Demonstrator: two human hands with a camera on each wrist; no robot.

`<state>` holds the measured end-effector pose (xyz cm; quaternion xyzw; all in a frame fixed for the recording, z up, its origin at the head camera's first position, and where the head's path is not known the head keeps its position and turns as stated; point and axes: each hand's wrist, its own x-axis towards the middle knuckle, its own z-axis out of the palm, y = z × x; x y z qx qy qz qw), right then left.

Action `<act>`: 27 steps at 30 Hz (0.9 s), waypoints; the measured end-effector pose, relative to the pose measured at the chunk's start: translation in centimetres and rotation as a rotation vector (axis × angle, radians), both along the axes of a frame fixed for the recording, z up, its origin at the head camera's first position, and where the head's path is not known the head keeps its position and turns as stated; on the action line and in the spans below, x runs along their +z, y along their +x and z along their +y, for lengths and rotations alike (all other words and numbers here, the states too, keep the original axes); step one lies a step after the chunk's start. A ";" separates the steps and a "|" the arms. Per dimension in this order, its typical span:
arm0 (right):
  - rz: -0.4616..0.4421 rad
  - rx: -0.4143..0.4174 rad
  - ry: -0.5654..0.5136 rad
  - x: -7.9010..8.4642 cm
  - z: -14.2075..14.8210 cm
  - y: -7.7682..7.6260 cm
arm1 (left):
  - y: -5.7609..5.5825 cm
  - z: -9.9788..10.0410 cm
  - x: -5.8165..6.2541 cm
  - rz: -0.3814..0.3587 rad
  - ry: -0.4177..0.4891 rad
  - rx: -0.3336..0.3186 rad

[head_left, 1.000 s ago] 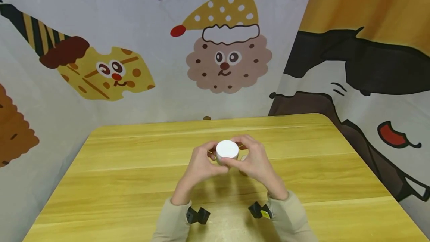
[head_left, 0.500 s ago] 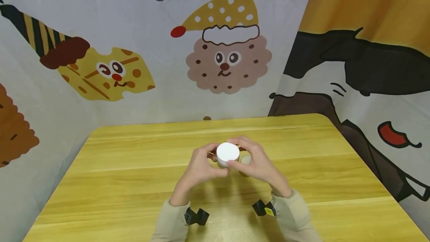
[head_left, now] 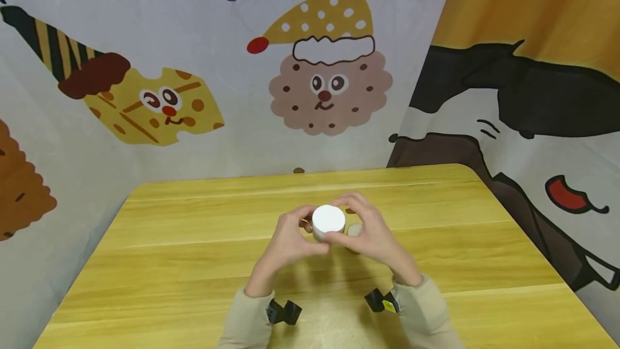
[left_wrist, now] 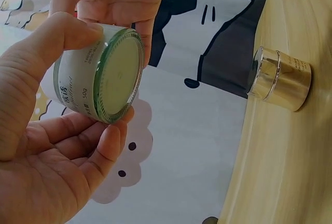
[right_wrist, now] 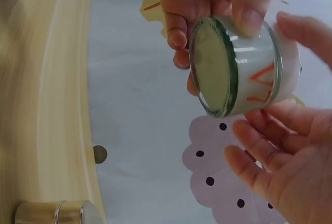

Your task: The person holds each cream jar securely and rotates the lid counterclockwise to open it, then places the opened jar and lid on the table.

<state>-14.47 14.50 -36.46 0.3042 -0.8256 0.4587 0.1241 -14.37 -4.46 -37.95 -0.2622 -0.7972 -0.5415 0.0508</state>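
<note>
A small round cosmetic jar [left_wrist: 83, 73] of thick greenish glass, with a printed label marked 50g, is held above the table between both hands. Its white lid [head_left: 328, 218] faces up in the head view. My left hand [head_left: 289, 237] grips the glass body, thumb on one side and fingers curled on the other. On the other side, my right hand [head_left: 372, 235] pinches the lid's rim between thumb and fingers. In the right wrist view the jar's glass base [right_wrist: 212, 66] and red lettering show. Part of the lid is hidden behind the jar in the left wrist view.
A gold cylindrical container [left_wrist: 284, 79] stands on the wooden table [head_left: 194, 263] just beyond the right hand, partly covered by it in the head view. Behind the table hangs a cartoon-printed cloth [head_left: 194, 26]. Black wrist cameras [head_left: 284, 312] sit at both cuffs.
The right wrist has shifted slightly right and its fingers have moved around the lid's rim. The jar has dropped a little, while the left hand keeps its grip.
</note>
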 end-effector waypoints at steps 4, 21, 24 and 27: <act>0.010 0.065 0.004 0.0 0.2 -0.1 | 0.1 0.0 0.0 -0.002 0.000 -0.003; -0.026 0.097 -0.056 -0.5 0.4 -0.4 | 0.0 0.0 -0.2 0.026 0.001 -0.010; -0.008 0.177 -0.071 -0.7 0.5 -0.5 | 0.1 -0.1 -0.2 0.035 0.005 -0.022; -0.013 0.161 -0.060 -0.8 0.5 -0.4 | 0.1 -0.1 -0.3 0.037 0.008 -0.024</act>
